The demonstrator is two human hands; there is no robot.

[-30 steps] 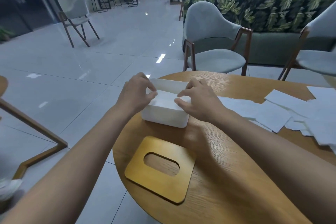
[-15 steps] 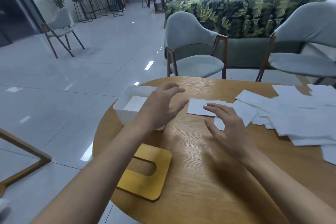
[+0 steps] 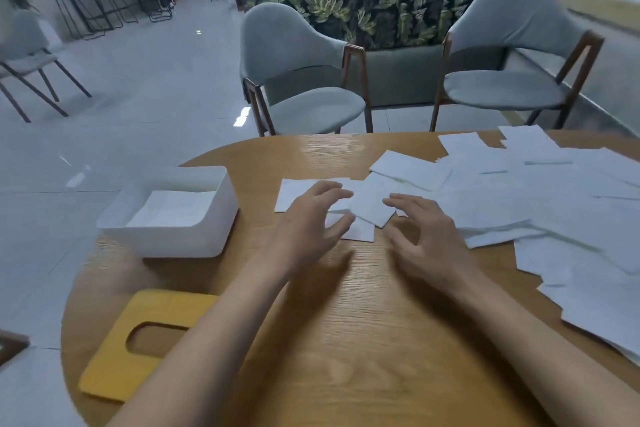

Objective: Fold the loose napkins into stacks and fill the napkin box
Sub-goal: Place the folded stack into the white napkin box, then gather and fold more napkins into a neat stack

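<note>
The white napkin box (image 3: pixel 180 243) stands open at the left of the round wooden table (image 3: pixel 363 340), with folded napkins (image 3: pixel 173 208) inside. Loose white napkins (image 3: pixel 554 204) lie scattered across the right half of the table. A few small napkins (image 3: pixel 370 204) lie in the middle. My left hand (image 3: pixel 311 225) hovers over their left edge with fingers spread. My right hand (image 3: pixel 422 232) hovers just right of them, fingers loosely bent, holding nothing.
The box's yellow wooden lid (image 3: pixel 138 343) with an oval slot lies flat near the table's front left edge. Two grey armchairs (image 3: pixel 304 80) (image 3: pixel 512 55) stand behind the table, with a leaf-patterned sofa (image 3: pixel 381 0) beyond them.
Both hands left the napkin box, where they pressed napkins down, and moved right to the small napkins in the middle. The view turned right as well.
</note>
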